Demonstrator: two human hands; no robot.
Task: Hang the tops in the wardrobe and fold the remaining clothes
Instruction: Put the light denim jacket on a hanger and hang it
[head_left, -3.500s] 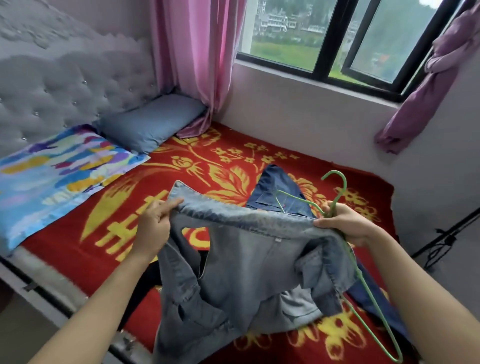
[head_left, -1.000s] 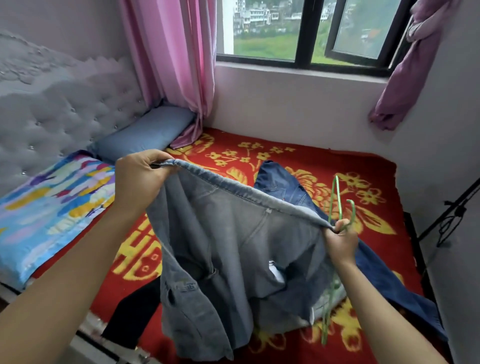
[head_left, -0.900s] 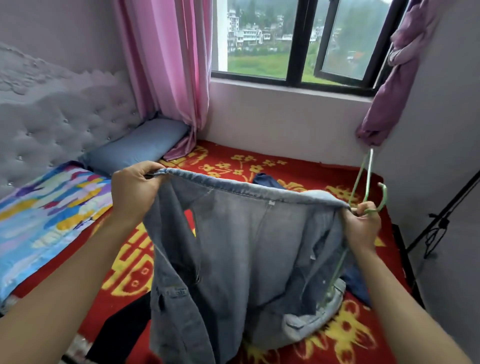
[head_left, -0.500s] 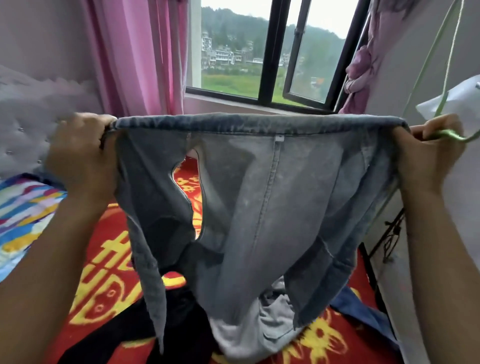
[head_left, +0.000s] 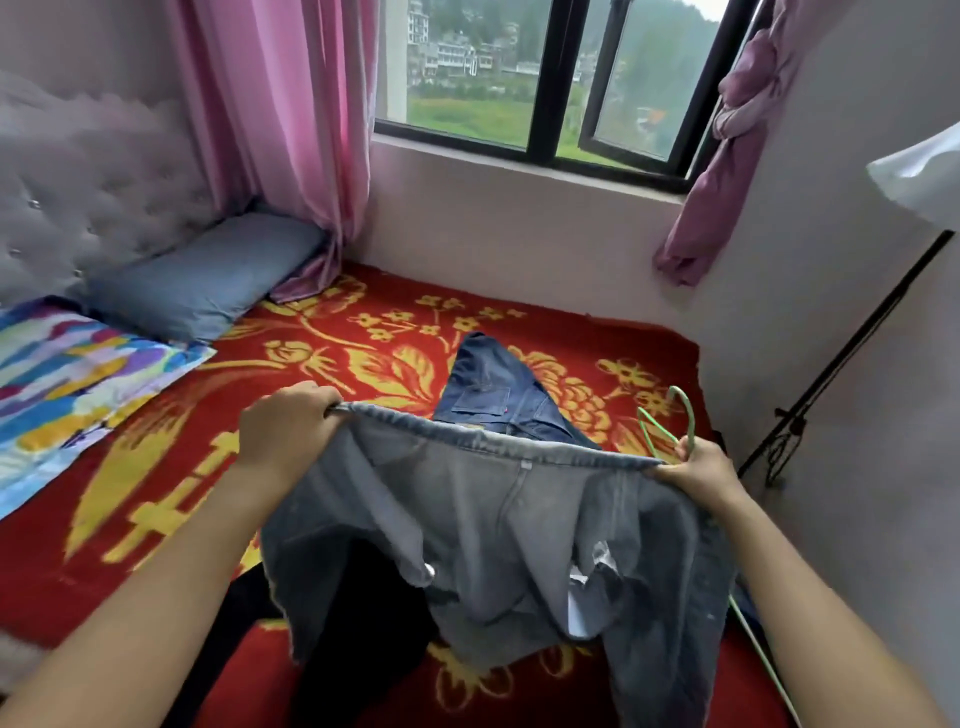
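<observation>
I hold a grey-blue denim jacket (head_left: 498, 525) stretched by its hem edge over the bed. My left hand (head_left: 288, 426) grips the left end of that edge. My right hand (head_left: 696, 470) grips the right end together with a green wire hanger (head_left: 680, 421), whose hook sticks up behind my fingers. The jacket's body and sleeves hang down onto the bed. Dark blue jeans (head_left: 498, 384) lie flat on the red blanket beyond the jacket. A black garment (head_left: 363, 597) lies under the jacket near me.
The bed has a red blanket with yellow flowers (head_left: 363, 343), a grey-blue pillow (head_left: 208, 275) and a multicoloured pillow (head_left: 67, 374) by the tufted headboard. Pink curtains (head_left: 291, 119) frame a window. A black stand (head_left: 841, 358) with a white shade stands by the right wall.
The jacket was lifted high in front of my view half a second ago; now both hands have lowered it back down over the bed, and the hanger hook points up behind my right hand.
</observation>
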